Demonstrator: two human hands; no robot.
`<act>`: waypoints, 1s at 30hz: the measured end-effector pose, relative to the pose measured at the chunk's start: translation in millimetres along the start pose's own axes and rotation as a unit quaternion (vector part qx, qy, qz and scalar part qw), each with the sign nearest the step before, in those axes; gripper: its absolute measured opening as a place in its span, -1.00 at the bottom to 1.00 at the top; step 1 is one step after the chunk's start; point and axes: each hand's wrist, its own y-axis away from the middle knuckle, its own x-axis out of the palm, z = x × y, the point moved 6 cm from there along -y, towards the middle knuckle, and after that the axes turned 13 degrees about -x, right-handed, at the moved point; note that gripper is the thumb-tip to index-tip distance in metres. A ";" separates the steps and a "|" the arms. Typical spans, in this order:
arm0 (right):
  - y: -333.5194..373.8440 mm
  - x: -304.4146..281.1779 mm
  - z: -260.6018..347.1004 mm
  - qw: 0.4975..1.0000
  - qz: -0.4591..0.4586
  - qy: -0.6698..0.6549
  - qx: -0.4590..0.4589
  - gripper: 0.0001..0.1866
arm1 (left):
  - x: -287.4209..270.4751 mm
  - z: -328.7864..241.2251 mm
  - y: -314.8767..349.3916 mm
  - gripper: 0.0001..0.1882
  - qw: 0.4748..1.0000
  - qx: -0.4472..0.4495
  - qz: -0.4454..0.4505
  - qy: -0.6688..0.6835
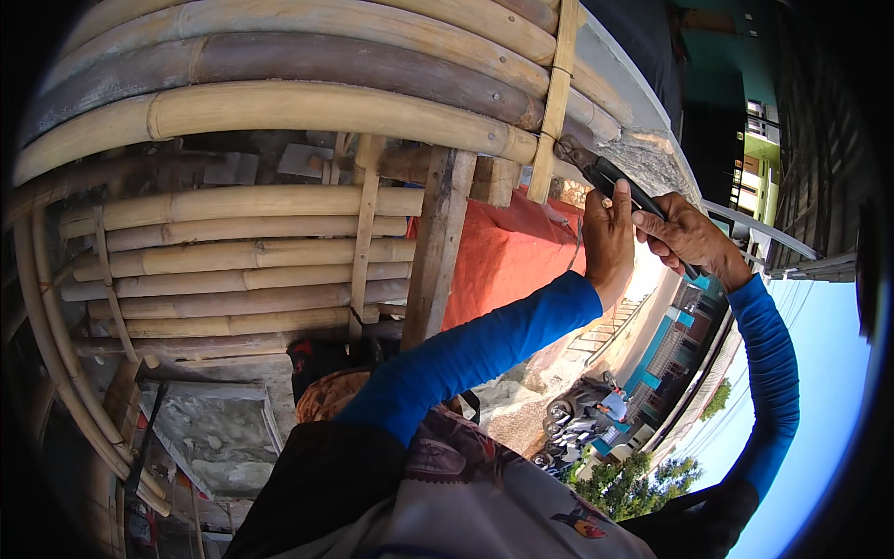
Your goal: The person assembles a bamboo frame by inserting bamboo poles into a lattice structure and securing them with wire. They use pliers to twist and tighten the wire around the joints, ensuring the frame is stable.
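A pair of pincers (610,175) with dark handles and a worn metal head sits in front of me at the upper right. My right hand (689,233) is wrapped round the lower part of the handles. Higher up, nearer the head, my left hand (610,233) is closed on a handle, its fingers partly hidden. The pincers' jaws are at the edge of an upright split-bamboo strip (556,93), close to where it crosses the lowest of several long bamboo poles (326,107). Whether the jaws grip a wire there is too small to tell.
Below the poles is a rack of shorter bamboo poles (251,253) beside a wooden post (440,247). Red sheeting (503,252) hangs behind my left forearm. A grey concrete edge (643,154) borders the jaws. Farther off stand motorcycles (573,415) and a tree (633,486).
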 end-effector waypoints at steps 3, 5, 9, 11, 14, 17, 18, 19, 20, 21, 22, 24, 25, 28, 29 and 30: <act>-2.3 20.2 -13.1 0.997 -0.008 -0.062 -0.039 -0.51 | 0.4 0.6 -4.1 -0.59 0.999 -0.011 0.034 0.029; -3.1 30.3 -26.7 0.991 -0.015 -0.125 -0.055 -0.52 | -3.2 4.1 -2.5 -0.60 0.999 -0.030 0.027 0.011; -5.6 36.1 -43.8 0.984 -0.049 -0.161 -0.056 -0.53 | -7.1 -3.5 1.2 -0.59 0.998 -0.030 0.017 -0.055; -7.5 31.2 -42.0 0.988 -0.051 -0.134 -0.053 -0.53 | -5.8 5.6 -7.2 -0.58 0.996 -0.078 0.045 -0.019; -8.2 21.8 -39.5 0.993 -0.015 -0.081 -0.084 -0.55 | 3.5 13.6 -11.2 -0.57 0.994 -0.098 0.049 -0.002; 2.1 11.1 -24.5 0.996 -0.021 0.005 -0.091 -0.64 | 12.4 8.3 -8.0 -0.56 0.995 -0.097 -0.010 0.000; 6.0 2.9 -11.7 0.976 -0.082 0.133 -0.154 -0.67 | 16.2 7.2 -7.1 -0.55 0.995 -0.098 -0.035 0.005; 13.8 0.4 1.3 0.932 -0.140 0.257 -0.213 -0.68 | 19.1 1.9 -6.4 -0.52 0.996 -0.067 -0.061 -0.014; 25.0 1.6 15.8 0.866 -0.196 0.375 -0.267 -0.68 | 25.0 1.6 -7.7 -0.51 0.995 -0.080 -0.060 -0.001; 34.9 8.5 26.8 0.841 -0.204 0.440 -0.241 -0.54 | 30.4 1.2 -9.0 -0.49 0.993 -0.097 -0.059 0.012; 34.2 8.3 27.3 0.794 -0.230 0.510 -0.238 -0.51 | 34.9 0.4 -11.0 -0.48 0.992 -0.113 -0.059 0.025; 28.2 10.2 25.1 0.681 -0.274 0.638 -0.232 -0.45 | 44.5 -7.4 -17.0 -0.44 0.993 -0.086 -0.057 0.057; 21.2 1.4 12.5 0.676 -0.247 0.665 -0.200 -0.26 | 45.1 -10.5 -15.6 -0.46 0.996 -0.069 -0.047 0.023; 14.2 -13.0 10.6 0.655 -0.244 0.690 -0.189 -0.14 | 41.1 -9.2 -12.6 -0.53 0.996 -0.064 -0.021 -0.054; 14.1 -15.5 12.5 0.648 -0.242 0.697 -0.186 -0.06 | 39.2 -6.8 -10.9 -0.55 0.995 -0.070 -0.013 -0.074; 17.0 -16.1 18.3 0.634 -0.242 0.707 -0.201 -0.05 | 33.6 -5.6 -6.9 -0.59 0.996 -0.039 -0.035 -0.078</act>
